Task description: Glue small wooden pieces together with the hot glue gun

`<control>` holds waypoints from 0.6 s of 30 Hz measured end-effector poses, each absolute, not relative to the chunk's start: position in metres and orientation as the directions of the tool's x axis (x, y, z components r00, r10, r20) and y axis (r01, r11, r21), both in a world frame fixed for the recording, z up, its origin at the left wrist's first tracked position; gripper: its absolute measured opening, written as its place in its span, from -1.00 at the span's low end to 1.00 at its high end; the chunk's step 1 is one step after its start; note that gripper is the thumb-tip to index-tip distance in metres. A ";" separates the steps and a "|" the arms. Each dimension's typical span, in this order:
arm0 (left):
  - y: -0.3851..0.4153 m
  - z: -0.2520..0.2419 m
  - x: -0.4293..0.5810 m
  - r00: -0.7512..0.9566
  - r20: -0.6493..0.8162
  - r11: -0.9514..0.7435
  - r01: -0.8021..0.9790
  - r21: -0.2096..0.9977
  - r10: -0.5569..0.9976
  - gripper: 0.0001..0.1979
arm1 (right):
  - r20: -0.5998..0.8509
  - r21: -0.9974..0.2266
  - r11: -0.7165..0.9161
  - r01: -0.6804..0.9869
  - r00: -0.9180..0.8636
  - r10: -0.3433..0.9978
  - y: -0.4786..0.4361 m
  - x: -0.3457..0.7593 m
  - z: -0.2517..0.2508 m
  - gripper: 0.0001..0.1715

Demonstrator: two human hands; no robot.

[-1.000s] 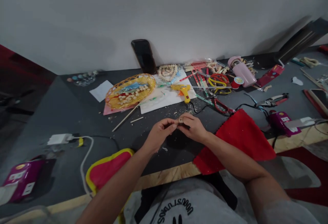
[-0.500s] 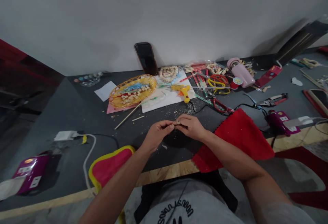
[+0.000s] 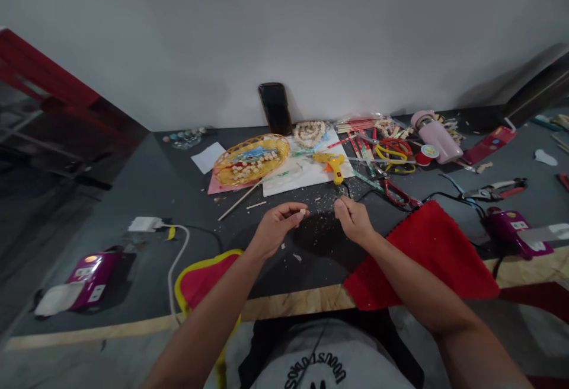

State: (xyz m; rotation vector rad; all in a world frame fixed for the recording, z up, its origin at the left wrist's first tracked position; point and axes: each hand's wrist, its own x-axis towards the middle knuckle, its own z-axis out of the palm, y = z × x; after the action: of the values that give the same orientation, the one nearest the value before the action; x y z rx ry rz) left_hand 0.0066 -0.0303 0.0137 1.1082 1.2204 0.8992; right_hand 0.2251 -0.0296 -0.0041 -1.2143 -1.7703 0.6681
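Note:
My left hand (image 3: 278,227) is over the dark tabletop near the front edge, pinching a small pale piece (image 3: 303,211) between thumb and fingertips; it is too small to tell its kind. A hand's width to the right, my right hand (image 3: 354,220) is closed with its fingers curled in, and whatever it may hold is hidden. The two hands are apart. Pale crumbs (image 3: 317,199) lie scattered around and behind them. Beyond my right hand a yellow hot glue gun (image 3: 331,166) rests on a white sheet (image 3: 284,184).
Behind my left hand are a yellow woven basket (image 3: 217,166) with small beige pieces and a thin stick (image 3: 237,202). Red felt (image 3: 422,252) lies under my right forearm. Red-handled scissors (image 3: 398,193), pliers (image 3: 493,190) and a pink bottle (image 3: 438,138) stand or lie to the right.
My hands were together over one small thing and have drawn apart, the right hand moving right. The left keeps a pale piece. The whole view has shifted, so things appear further right.

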 end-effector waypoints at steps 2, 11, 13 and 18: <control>-0.027 0.014 0.000 0.120 -0.220 0.214 0.061 0.975 0.968 -0.46 | 0.368 -0.803 0.385 0.455 -0.129 0.921 -0.030 0.226 -0.003 -0.49; 0.016 0.036 -0.060 -0.131 0.047 0.000 0.338 0.941 0.990 -0.51 | 0.384 -0.814 0.424 0.398 -0.179 0.906 -0.031 0.215 -0.011 -0.44; 0.031 0.041 -0.075 -0.179 0.094 -0.005 0.443 0.897 0.979 -0.60 | 0.374 -0.815 0.409 0.410 -0.167 0.912 -0.032 0.214 -0.011 -0.45; 0.070 0.042 -0.089 -0.170 0.140 -0.011 0.597 0.802 0.975 -0.65 | 0.349 -0.823 0.374 0.428 -0.139 0.927 -0.033 0.216 -0.009 -0.56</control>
State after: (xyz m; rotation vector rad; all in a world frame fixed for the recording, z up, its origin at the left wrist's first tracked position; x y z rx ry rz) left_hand -0.0892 0.0699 0.0420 1.6284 1.8012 1.0584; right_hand 0.2165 -0.0330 -0.0094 -1.1998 -1.7370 0.6973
